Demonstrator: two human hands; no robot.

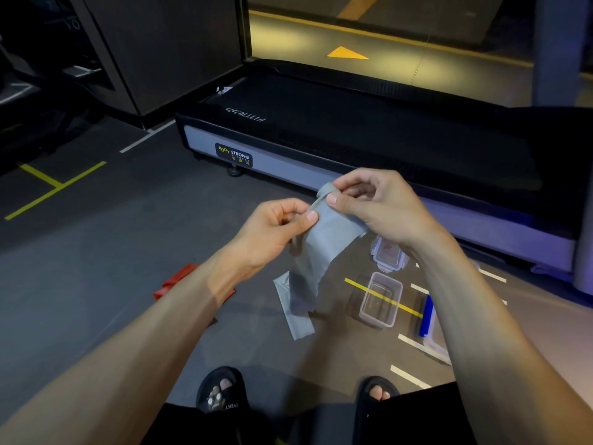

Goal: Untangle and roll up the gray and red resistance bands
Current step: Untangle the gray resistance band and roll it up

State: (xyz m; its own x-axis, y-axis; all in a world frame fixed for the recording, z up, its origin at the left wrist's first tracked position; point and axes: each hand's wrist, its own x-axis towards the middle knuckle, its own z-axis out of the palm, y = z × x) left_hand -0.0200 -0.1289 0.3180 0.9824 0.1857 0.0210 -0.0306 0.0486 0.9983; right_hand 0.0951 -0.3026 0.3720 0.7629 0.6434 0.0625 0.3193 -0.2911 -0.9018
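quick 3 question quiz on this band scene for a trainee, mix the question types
1. True or false: the crumpled red resistance band lies on the floor, partly hidden by the left forearm.
2. Which hands pinch the flat gray resistance band? A) left hand only B) right hand only C) both
3. Fill in: the clear plastic container on the floor has no ____ on it.

Key: 1 true; 2 C; 3 lid

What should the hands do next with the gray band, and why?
Probably start rolling the top end down. Both hands, left and right, pinch the gray band at its top, and the rest hangs loose and unrolled. The red band lies on the floor.
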